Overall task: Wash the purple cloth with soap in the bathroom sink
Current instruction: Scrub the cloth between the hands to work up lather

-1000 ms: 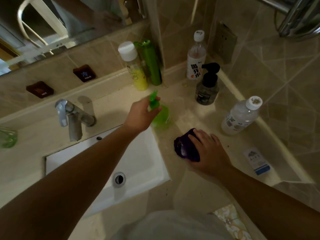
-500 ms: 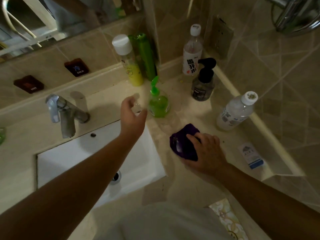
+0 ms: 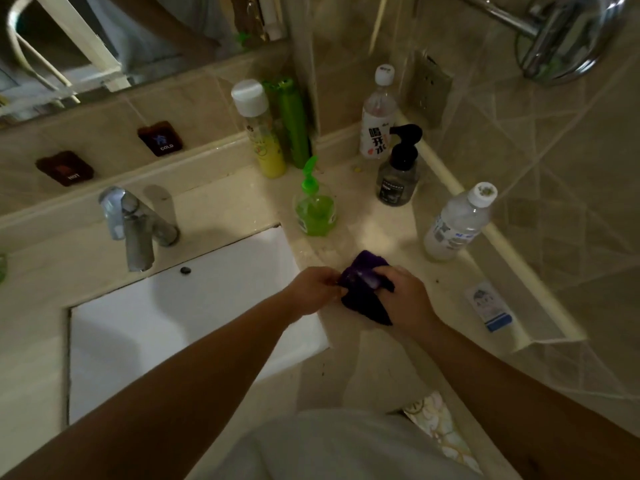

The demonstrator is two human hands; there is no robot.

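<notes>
Gripping a bunched, fuzzy purple cloth [image 3: 363, 299] at frame centre, the right hand [image 3: 405, 299] curls round it. The left hand [image 3: 313, 289] pinches its edge beside the white rectangular sink [image 3: 173, 327].

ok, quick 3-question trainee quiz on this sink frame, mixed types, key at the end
1. True or false: the purple cloth lies in the sink basin.
2. Which hand grips the cloth: A left hand, B right hand, C both?
3. Fill in: the green soap dispenser stands on the ____.

Key: 1 false, it is over the counter by the basin's right edge. 2 C. 3 counter.
</notes>
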